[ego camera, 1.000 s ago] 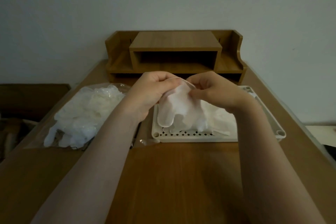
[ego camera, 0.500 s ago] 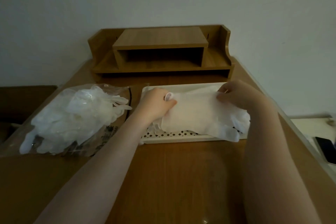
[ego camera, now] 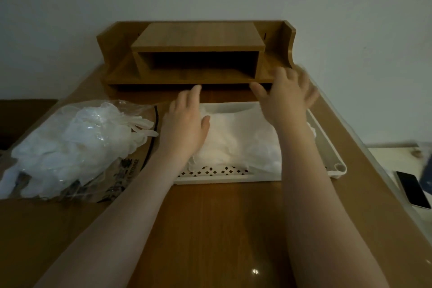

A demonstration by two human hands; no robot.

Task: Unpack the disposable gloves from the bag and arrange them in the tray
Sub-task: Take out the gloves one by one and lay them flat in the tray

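A white perforated tray (ego camera: 210, 176) lies on the wooden desk, with translucent white gloves (ego camera: 238, 140) spread flat inside it. My left hand (ego camera: 187, 121) rests palm down on the left part of those gloves, fingers apart. My right hand (ego camera: 285, 96) hovers over the tray's far right corner with fingers spread, blurred, holding nothing. To the left, a clear plastic bag (ego camera: 70, 147) lies on the desk, stuffed with several more crumpled gloves.
A wooden desk organiser (ego camera: 198, 54) stands against the wall just behind the tray. A phone (ego camera: 412, 188) lies on a lower surface beyond the desk's right edge. Bare desk top (ego camera: 222, 229) stretches between my forearms.
A glove held up between both hands was lowered and spread flat in the tray. Both hands then let go; the left lies flat on it and the right has lifted away.
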